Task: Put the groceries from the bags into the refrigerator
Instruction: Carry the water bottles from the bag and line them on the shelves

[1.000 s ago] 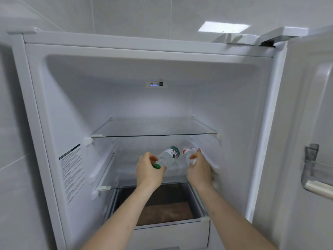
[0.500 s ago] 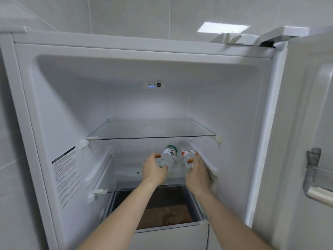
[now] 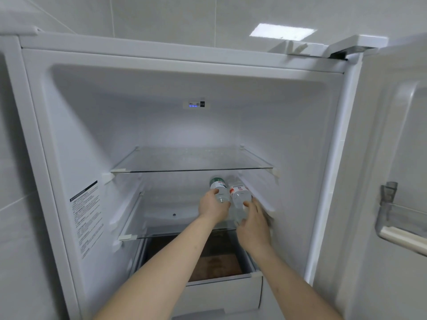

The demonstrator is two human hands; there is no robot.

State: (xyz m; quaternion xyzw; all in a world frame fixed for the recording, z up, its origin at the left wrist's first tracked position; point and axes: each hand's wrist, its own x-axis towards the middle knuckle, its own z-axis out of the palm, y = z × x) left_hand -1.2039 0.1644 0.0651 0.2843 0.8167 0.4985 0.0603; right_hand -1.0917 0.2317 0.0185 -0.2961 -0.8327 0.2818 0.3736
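Clear bottles [image 3: 240,196] lying side by side, long axes front-to-back.

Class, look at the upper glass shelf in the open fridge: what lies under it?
Under the upper glass shelf two water bottles lie side by side: a green-labelled bottle gripped by the left hand, a red-labelled bottle by the right hand. The hands hide their near ends.

white refrigerator [image 3: 161,65], green-labelled bottle [image 3: 217,184], red-and-white-labelled bottle [image 3: 239,191]
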